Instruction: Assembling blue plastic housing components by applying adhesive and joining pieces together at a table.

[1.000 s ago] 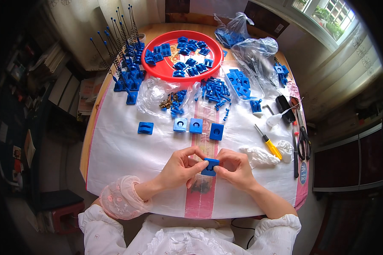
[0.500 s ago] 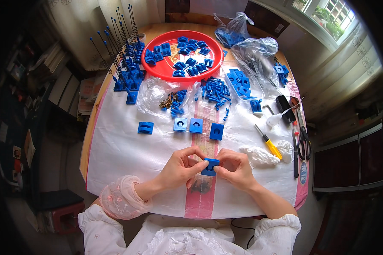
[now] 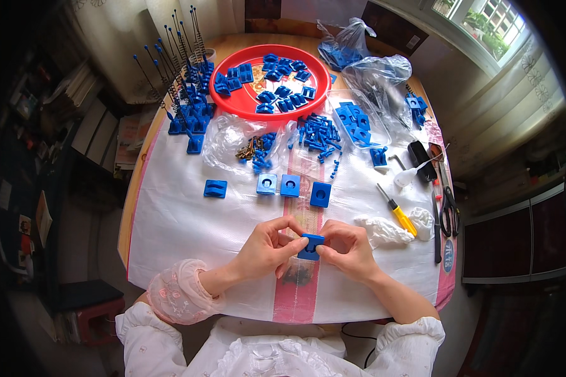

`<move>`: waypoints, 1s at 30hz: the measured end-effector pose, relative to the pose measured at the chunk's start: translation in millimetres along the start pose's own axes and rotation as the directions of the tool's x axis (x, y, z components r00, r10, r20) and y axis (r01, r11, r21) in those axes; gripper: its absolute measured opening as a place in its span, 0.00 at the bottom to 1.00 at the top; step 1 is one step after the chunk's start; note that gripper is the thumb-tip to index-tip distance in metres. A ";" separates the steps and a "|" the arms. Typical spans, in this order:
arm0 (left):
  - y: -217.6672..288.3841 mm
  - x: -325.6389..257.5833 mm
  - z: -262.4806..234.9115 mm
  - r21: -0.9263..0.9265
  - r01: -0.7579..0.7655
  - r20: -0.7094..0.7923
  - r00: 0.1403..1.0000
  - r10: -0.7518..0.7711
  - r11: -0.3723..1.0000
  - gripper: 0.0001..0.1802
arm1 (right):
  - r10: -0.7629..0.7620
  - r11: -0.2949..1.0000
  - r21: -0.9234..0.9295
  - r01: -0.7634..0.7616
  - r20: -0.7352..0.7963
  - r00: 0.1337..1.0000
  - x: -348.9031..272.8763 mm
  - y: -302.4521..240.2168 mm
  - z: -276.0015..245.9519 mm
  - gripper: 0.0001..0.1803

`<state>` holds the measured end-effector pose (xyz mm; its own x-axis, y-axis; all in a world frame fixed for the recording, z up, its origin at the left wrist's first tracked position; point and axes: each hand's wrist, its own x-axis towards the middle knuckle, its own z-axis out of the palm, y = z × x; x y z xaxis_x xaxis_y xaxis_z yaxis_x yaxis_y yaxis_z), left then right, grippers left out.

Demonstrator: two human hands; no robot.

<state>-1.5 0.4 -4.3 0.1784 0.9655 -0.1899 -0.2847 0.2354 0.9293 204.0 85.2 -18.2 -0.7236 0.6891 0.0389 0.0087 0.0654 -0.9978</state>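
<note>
Between both hands, above the near middle of the table, is a small square blue plastic plate [image 3: 310, 252]. My left hand [image 3: 271, 247] pinches its left side, thumb on the face. On its right side my right hand [image 3: 348, 250] pinches it the same way. The thumbs partly cover the plate's middle. Just beyond lie similar loose plates: one with a raised curved part [image 3: 216, 188], two with a cut-out, a light one [image 3: 266, 184] and a darker one [image 3: 290, 185], and one with a round recess [image 3: 321, 194].
A red round tray [image 3: 270, 118] of blue parts stands at the back. Blue bases with springs [image 3: 194, 113] crowd the far left. Small blue pins [image 3: 319, 133] and brass screws [image 3: 250, 151] lie mid-table. On the right are a yellow screwdriver [image 3: 401, 217], scissors [image 3: 448, 210] and a glue bottle [image 3: 405, 177].
</note>
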 end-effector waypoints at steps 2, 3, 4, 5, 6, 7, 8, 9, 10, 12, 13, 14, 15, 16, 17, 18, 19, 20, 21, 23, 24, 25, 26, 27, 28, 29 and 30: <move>0.0 -0.1 0.2 -0.004 0.002 -0.003 1.000 -0.002 1.000 0.07 | 0.002 1.000 0.009 -0.002 0.000 1.000 0.3 -1.1 0.5 0.05; 0.2 -0.1 0.3 0.001 0.004 -0.004 1.000 -0.004 1.000 0.07 | 0.003 1.000 0.011 -0.003 -0.001 1.000 0.2 -1.1 0.7 0.05; 0.7 -0.2 0.4 0.005 0.005 -0.006 1.000 -0.005 1.000 0.07 | 0.005 1.000 0.013 -0.005 -0.002 1.000 0.2 -0.9 0.9 0.05; 1.0 -0.3 0.5 0.009 0.006 -0.008 1.000 -0.006 1.000 0.07 | 0.006 1.000 0.015 -0.006 -0.002 1.000 0.2 -0.7 0.9 0.05; 1.2 -0.4 0.6 0.008 0.009 -0.010 1.000 -0.009 1.000 0.07 | 0.005 1.000 0.013 -0.005 -0.001 1.000 0.2 -0.6 0.8 0.05; 1.2 -0.3 0.6 0.007 0.012 -0.012 1.000 -0.012 1.000 0.07 | 0.004 1.000 0.011 -0.004 0.001 1.000 0.2 -0.5 0.5 0.05; 1.2 -0.3 0.7 0.006 0.015 -0.015 1.000 -0.015 1.000 0.07 | 0.003 1.000 0.009 -0.003 0.003 1.000 0.2 -0.4 0.2 0.05; 1.3 -0.3 0.9 -0.002 0.013 -0.017 1.000 -0.013 1.000 0.07 | -0.001 1.000 -0.004 0.001 0.006 1.000 0.2 -0.6 -0.1 0.05; 1.5 -0.1 1.0 -0.010 0.011 -0.019 1.000 -0.011 1.000 0.07 | -0.006 1.000 -0.015 0.006 0.008 1.000 0.4 -1.0 -0.6 0.05; 1.3 -0.2 1.0 -0.019 0.009 -0.020 1.000 -0.009 1.000 0.07 | -0.004 1.000 -0.014 0.004 0.006 1.000 0.3 -1.9 -0.2 0.05; 0.7 -0.1 0.8 -0.020 0.008 -0.019 1.000 -0.008 1.000 0.07 | 0.002 1.000 -0.001 -0.002 0.001 1.000 0.2 -2.5 0.7 0.05; 0.3 -0.1 0.6 -0.021 0.007 -0.019 1.000 -0.007 1.000 0.07 | 0.009 1.000 0.013 -0.009 -0.003 1.000 0.1 -2.8 1.3 0.06; 0.0 -0.2 0.5 -0.024 0.005 -0.017 1.000 -0.006 1.000 0.07 | 0.005 1.000 0.009 -0.005 -0.004 1.000 0.2 -2.8 1.4 0.05; -0.2 -0.3 0.4 -0.026 0.004 -0.016 1.000 -0.004 1.000 0.07 | 0.002 1.000 0.005 -0.002 -0.006 1.000 0.2 -2.7 1.4 0.05; -0.2 -0.4 0.5 -0.028 0.002 -0.015 1.000 -0.003 1.000 0.07 | -0.002 1.000 0.001 0.002 -0.007 1.000 0.3 -2.4 1.5 0.05; 0.0 -0.3 0.6 -0.024 0.005 -0.016 1.000 -0.005 1.000 0.07 | -0.002 1.000 0.003 0.002 -0.006 1.000 0.3 -1.7 1.2 0.05; 0.3 -0.2 0.8 -0.019 0.007 -0.017 1.000 -0.008 1.000 0.07 | -0.002 1.000 0.005 0.003 -0.006 1.000 0.2 -0.6 1.0 0.05; 0.6 -0.1 0.9 -0.014 0.010 -0.018 1.000 -0.010 1.000 0.07 | -0.003 1.000 0.007 0.003 -0.005 1.000 0.1 0.0 0.8 0.05; 0.4 -0.1 0.8 -0.016 0.008 -0.016 1.000 -0.008 1.000 0.06 | 0.001 1.000 0.011 -0.001 -0.006 1.000 0.0 0.2 0.9 0.05; 0.0 0.1 0.5 -0.018 0.004 -0.011 1.000 -0.004 1.000 0.06 | 0.009 1.000 0.018 -0.009 -0.010 1.000 -0.1 0.5 1.0 0.05; 0.1 0.0 0.5 -0.018 0.003 -0.012 1.000 -0.003 1.000 0.06 | 0.006 1.000 0.012 -0.006 -0.009 1.000 -0.1 0.6 0.9 0.05; 0.2 -0.2 0.6 -0.017 0.003 -0.012 1.000 -0.003 1.000 0.06 | 0.002 1.000 0.006 -0.002 -0.008 1.000 0.0 0.8 0.7 0.05; 0.3 -0.2 0.7 -0.017 0.002 -0.012 1.000 -0.002 1.000 0.06 | -0.001 1.000 -0.001 0.001 -0.008 1.000 0.0 0.9 0.5 0.05; 0.8 -0.2 0.9 -0.015 0.005 -0.014 1.000 -0.005 1.000 0.06 | 0.001 1.000 0.007 -0.001 -0.010 1.000 0.0 1.1 0.7 0.05; 1.6 -0.3 1.4 -0.014 0.008 -0.015 1.000 -0.008 1.000 0.06 | 0.003 1.000 0.014 -0.003 -0.013 1.000 0.0 1.4 1.0 0.05; 2.1 -0.2 1.6 -0.013 0.011 -0.016 1.000 -0.011 1.000 0.06 | 0.006 1.000 0.021 -0.005 -0.015 1.000 0.0 1.5 1.3 0.05; 1.7 -0.2 1.5 -0.013 0.008 -0.013 1.000 -0.008 1.000 0.06 | 0.006 1.000 0.027 -0.006 -0.016 1.000 -0.1 1.3 1.6 0.05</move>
<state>-0.6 0.5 -2.2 0.1684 0.9650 -0.2012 -0.2954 0.2441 0.9237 202.9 84.1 -19.6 -0.7122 0.7012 0.0336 -0.0056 0.0422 -0.9991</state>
